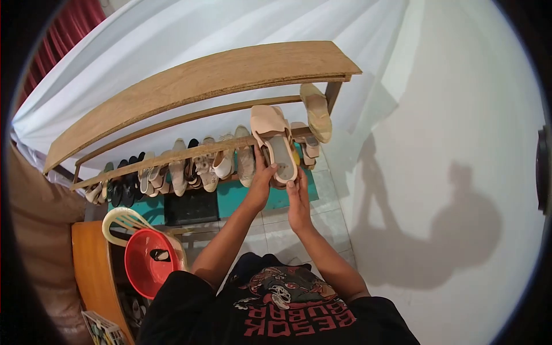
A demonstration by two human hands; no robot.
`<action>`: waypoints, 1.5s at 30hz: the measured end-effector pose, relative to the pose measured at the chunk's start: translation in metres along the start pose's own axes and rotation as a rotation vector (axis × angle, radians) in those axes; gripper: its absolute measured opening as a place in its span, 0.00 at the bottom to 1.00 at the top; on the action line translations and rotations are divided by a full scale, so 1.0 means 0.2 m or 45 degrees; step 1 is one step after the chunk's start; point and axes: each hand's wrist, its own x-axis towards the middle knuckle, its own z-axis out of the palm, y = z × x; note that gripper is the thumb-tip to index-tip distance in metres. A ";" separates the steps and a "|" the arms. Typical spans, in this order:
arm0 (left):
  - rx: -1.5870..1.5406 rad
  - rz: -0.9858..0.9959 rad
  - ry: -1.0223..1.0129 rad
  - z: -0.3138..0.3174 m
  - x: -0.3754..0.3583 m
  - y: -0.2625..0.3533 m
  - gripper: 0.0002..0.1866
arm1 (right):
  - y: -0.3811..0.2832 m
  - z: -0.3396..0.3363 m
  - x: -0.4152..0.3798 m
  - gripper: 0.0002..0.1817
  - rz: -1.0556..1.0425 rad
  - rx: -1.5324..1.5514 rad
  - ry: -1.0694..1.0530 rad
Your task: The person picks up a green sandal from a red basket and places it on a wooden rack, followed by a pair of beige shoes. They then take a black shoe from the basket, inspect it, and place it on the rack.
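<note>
A pale pink-beige slip-on shoe [279, 150] rests against the upper slat of a wooden rack [198, 69], its toe pointing away from me and its heel toward me. My left hand [263, 183] is closed on the heel's left side, fingers partly behind the shoe. On the right side of the heel, my right hand [298, 201] holds it with the fingertips. A yellowish shoe [316, 113] stands at the rack's right end. Just right of the held shoe, on the lower level, sits another beige pair [309, 150].
Several shoes [179, 168] line the rack's lower level. Beneath is a green mat [230, 198] with a black piece [191, 208]. At lower left, a red basin [150, 263] holding a dark shoe sits on a cream chair [119, 220]. A white wall stands at right.
</note>
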 end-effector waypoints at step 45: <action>-0.095 -0.489 -0.154 -0.05 1.05 -0.07 0.37 | 0.25 -0.20 0.88 0.36 0.038 0.014 0.339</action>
